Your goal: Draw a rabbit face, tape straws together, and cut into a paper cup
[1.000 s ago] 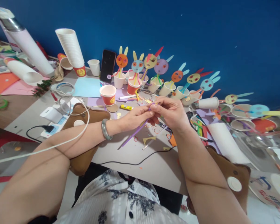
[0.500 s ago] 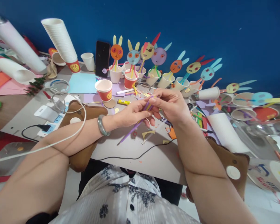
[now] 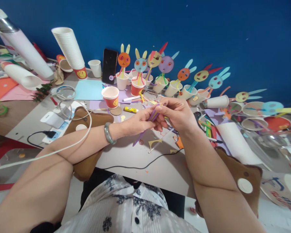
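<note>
My left hand (image 3: 138, 122) and my right hand (image 3: 178, 113) meet above the middle of the table (image 3: 135, 158). Both pinch a bundle of thin paper strips (image 3: 152, 116), mostly purple with a little yellow. The strips run from the fingertips down and left, their free end (image 3: 137, 141) hanging just above the tabletop. A grey-green bangle (image 3: 108, 133) sits on my left wrist. Both forearms rest on brown cushions (image 3: 87, 121).
A row of paper-cup rabbits (image 3: 165, 68) lines the blue wall behind my hands. A red cup (image 3: 111, 96), yellow glue stick (image 3: 131, 110), phone (image 3: 109, 66), cup stacks (image 3: 69, 51), white charger with cables (image 3: 53, 119) and paper scraps lie around. A black cable (image 3: 140, 167) crosses the near table.
The purple strips have been drawn up through my fingers, so less hangs below my left hand. The view has shifted slightly; my hands stay together.
</note>
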